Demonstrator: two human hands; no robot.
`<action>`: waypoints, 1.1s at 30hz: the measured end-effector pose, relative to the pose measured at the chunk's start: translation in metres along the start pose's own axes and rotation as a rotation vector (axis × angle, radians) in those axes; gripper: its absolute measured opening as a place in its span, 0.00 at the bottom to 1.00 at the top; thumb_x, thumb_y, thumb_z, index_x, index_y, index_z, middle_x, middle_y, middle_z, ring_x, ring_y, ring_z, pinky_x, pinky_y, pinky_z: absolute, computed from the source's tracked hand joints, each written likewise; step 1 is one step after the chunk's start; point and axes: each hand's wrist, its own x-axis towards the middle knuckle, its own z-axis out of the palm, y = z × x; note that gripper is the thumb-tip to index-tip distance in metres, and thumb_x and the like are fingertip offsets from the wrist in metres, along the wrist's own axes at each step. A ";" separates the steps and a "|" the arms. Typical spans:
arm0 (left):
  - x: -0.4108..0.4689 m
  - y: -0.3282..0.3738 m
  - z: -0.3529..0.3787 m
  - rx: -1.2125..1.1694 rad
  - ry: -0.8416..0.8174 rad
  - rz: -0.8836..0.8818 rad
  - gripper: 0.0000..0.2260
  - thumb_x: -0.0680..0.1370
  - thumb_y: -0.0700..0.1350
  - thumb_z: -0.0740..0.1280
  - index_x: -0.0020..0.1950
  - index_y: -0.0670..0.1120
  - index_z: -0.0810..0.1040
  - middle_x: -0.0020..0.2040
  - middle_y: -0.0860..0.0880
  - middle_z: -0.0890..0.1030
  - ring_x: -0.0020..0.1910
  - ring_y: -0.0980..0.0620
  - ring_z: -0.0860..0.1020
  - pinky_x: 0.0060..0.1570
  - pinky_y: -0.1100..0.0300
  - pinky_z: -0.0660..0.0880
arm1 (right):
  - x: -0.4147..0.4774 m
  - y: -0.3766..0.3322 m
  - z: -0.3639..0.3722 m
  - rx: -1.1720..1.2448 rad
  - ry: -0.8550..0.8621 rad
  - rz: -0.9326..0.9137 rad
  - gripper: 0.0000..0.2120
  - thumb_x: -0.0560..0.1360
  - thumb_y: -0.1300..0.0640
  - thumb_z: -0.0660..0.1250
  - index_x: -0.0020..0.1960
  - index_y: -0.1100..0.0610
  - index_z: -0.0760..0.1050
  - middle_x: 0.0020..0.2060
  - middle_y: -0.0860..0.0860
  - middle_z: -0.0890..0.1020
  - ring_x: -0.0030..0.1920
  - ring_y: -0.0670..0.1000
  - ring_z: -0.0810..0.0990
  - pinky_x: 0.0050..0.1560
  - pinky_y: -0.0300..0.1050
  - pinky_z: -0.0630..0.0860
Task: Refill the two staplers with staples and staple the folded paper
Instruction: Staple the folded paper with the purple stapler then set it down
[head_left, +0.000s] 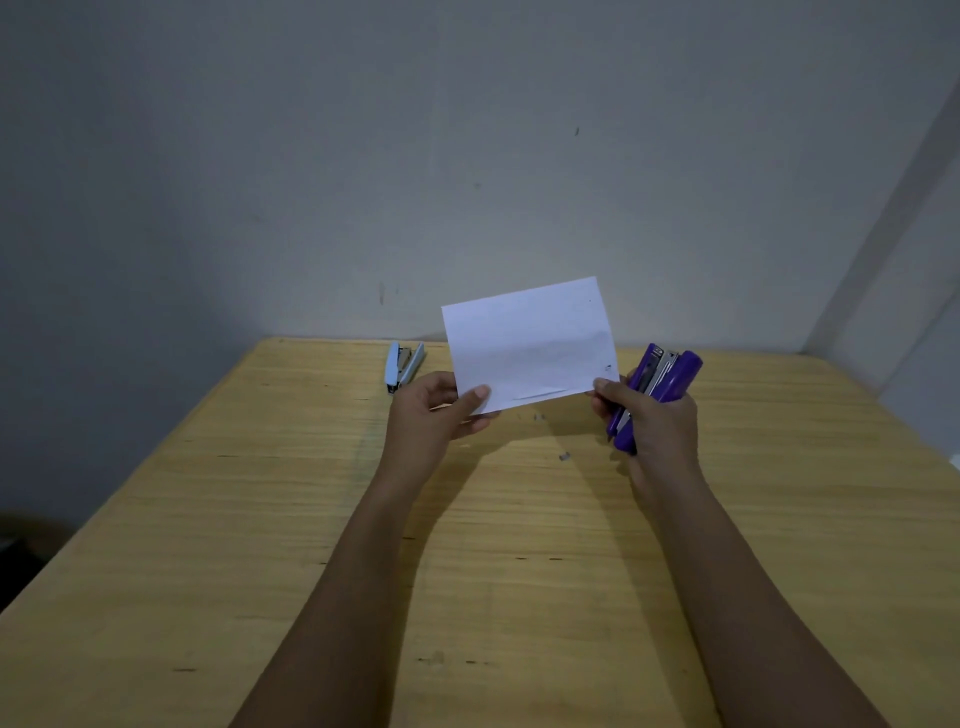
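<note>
A folded white paper is held up above the wooden table, tilted slightly. My left hand pinches its lower left corner between thumb and fingers. My right hand grips a purple stapler, whose metal staple channel shows between its two halves; the thumb touches the paper's lower right corner. A small dark mark sits near the paper's right edge. A light blue stapler lies on the table at the far edge, left of the paper, apart from both hands.
A few small loose staple bits lie on the table below the paper. A grey wall stands right behind the table's far edge. The table's left edge drops off to a dark floor.
</note>
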 end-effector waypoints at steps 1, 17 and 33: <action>0.000 0.000 0.000 -0.006 -0.008 0.003 0.04 0.74 0.35 0.68 0.49 0.37 0.78 0.44 0.40 0.82 0.39 0.48 0.84 0.41 0.63 0.81 | -0.001 -0.001 0.000 0.010 0.008 0.002 0.12 0.67 0.69 0.73 0.45 0.59 0.73 0.35 0.53 0.81 0.29 0.46 0.82 0.34 0.37 0.80; -0.002 0.009 0.002 -0.090 0.121 0.097 0.05 0.74 0.35 0.69 0.48 0.42 0.80 0.42 0.46 0.85 0.39 0.52 0.84 0.40 0.66 0.79 | -0.021 0.004 0.018 -0.403 -0.414 0.216 0.19 0.77 0.43 0.59 0.44 0.60 0.74 0.30 0.53 0.79 0.26 0.50 0.74 0.27 0.41 0.70; -0.008 0.013 0.017 0.016 0.043 0.170 0.07 0.73 0.35 0.70 0.49 0.43 0.80 0.39 0.51 0.84 0.37 0.57 0.83 0.38 0.67 0.78 | -0.028 0.018 0.028 -0.312 -0.448 0.125 0.22 0.66 0.35 0.63 0.44 0.53 0.77 0.36 0.53 0.83 0.37 0.58 0.77 0.35 0.48 0.72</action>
